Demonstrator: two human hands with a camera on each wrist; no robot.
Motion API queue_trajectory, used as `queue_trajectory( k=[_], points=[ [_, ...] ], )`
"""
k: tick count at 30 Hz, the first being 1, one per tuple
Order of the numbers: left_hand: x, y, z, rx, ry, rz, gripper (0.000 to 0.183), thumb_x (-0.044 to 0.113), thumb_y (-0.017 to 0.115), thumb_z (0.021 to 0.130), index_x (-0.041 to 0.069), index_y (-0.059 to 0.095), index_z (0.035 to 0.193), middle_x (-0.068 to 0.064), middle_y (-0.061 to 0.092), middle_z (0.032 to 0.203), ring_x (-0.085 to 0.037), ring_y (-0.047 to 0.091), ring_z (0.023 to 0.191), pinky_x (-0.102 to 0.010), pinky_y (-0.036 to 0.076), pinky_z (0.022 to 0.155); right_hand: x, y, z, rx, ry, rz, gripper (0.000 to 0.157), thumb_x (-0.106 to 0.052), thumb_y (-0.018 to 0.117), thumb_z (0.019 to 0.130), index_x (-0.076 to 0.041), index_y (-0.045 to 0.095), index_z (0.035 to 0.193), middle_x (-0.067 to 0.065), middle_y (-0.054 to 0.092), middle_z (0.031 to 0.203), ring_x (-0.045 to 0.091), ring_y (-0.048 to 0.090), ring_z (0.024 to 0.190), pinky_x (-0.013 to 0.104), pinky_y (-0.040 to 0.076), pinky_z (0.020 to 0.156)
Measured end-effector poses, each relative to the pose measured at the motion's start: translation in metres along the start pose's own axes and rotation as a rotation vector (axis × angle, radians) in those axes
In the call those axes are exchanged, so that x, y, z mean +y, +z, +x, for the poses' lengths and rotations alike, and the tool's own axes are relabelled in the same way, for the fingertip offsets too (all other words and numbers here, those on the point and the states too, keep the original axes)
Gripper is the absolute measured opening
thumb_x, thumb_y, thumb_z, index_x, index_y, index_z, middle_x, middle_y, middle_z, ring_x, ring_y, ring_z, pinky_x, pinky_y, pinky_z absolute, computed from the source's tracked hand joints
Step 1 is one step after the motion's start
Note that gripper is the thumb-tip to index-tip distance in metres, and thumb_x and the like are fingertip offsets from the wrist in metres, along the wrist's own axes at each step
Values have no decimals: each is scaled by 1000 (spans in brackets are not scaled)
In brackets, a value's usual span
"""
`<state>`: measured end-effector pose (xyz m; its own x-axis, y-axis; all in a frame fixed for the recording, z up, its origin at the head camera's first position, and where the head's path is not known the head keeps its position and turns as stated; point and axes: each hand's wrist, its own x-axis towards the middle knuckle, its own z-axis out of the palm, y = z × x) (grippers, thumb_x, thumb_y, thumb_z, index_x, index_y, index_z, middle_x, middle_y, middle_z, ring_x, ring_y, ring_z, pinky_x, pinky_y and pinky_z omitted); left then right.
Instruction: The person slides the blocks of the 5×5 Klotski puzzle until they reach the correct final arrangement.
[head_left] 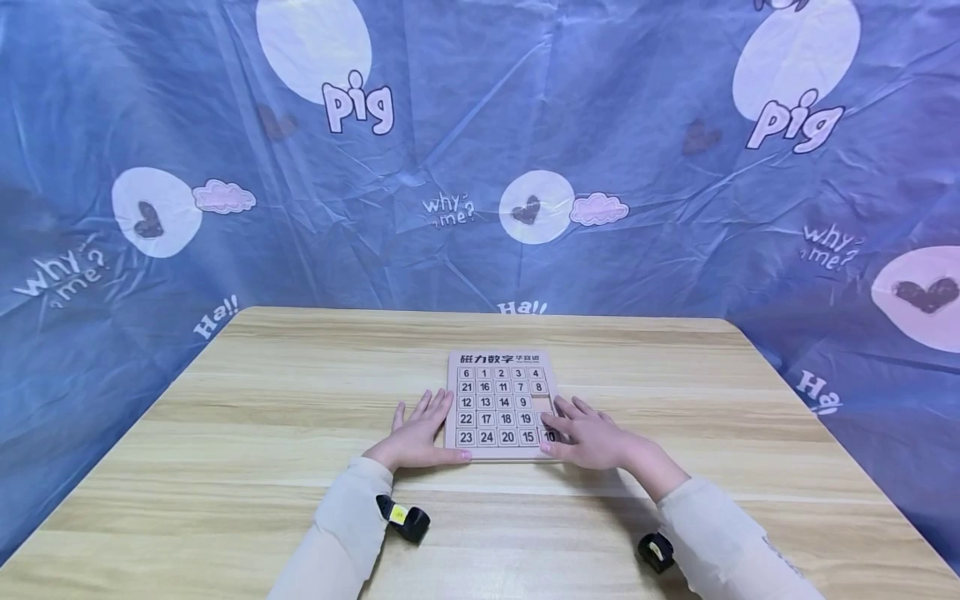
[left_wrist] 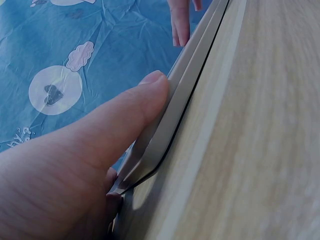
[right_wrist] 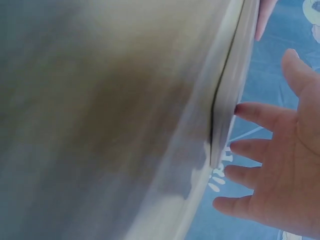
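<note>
A number slide puzzle (head_left: 504, 454) lies flat on the table, with rows of numbered square tiles under a printed heading. One gap shows in its right column, below tile 8. My left hand (head_left: 422, 435) rests against the puzzle's lower left corner, fingers straight along the left side. Its thumb (left_wrist: 145, 97) lies on the front rim in the left wrist view. Over the lower right part, my right hand (head_left: 592, 435) has its fingers extended, index fingertip on the right column just below the gap. That hand partly hides the tiles there. The right wrist view shows the spread fingers (right_wrist: 265, 116) beside the puzzle's edge.
The pale wooden table (head_left: 262, 417) extends around the puzzle on all sides. A blue printed curtain (head_left: 465, 275) hangs behind it. Black wrist straps (head_left: 405, 518) with small devices sit on both white sleeves, close over the tabletop.
</note>
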<state>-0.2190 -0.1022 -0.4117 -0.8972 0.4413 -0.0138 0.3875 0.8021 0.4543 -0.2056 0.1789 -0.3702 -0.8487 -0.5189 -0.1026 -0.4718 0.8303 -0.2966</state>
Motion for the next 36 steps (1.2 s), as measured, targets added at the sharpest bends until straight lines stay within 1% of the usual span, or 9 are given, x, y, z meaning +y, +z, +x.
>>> queue_trajectory(
  k=[4,9,13,21,29,36],
  points=[
    [-1,0,0,-2,1,-4,102,65,55,66,7,13,138,-10,9,142,-28,0,128,-53,-10,95,-5,-2,7,2,-19,-5,59,-47,44,85,-7,41,129,23,22,136,45,15,121,64,14,89],
    [-1,0,1,4,3,-8,101,64,55,66,7,13,138,-10,9,142,-28,0,128,-53,-10,95,-17,-4,23,-2,-49,-59,58,-48,43,86,-10,39,130,23,20,137,44,13,122,63,13,90],
    [-2,1,1,4,5,-7,101,65,55,66,7,14,138,-11,9,142,-29,1,128,-53,-9,95,-30,-1,37,-8,-53,-101,60,-52,41,84,-14,38,132,20,18,138,41,12,123,61,13,92],
    [-2,1,2,-3,5,2,100,66,53,67,7,14,138,-10,9,142,-29,0,128,-53,-9,95,-51,7,62,-31,-49,-130,62,-57,38,82,-23,34,133,15,15,140,39,8,125,59,11,93],
    [-1,1,2,-12,1,3,100,66,53,67,7,14,139,-10,9,142,-28,0,128,-53,-10,95,-62,11,72,-80,-32,-164,61,-60,34,82,-27,33,134,14,13,141,41,7,124,60,11,93],
    [-1,1,2,-14,-3,3,100,65,54,68,7,13,139,-11,9,142,-28,0,128,-53,-10,95,-61,13,73,-80,-18,-178,60,-59,34,82,-28,33,133,13,13,141,40,8,124,59,11,93]
  ],
)
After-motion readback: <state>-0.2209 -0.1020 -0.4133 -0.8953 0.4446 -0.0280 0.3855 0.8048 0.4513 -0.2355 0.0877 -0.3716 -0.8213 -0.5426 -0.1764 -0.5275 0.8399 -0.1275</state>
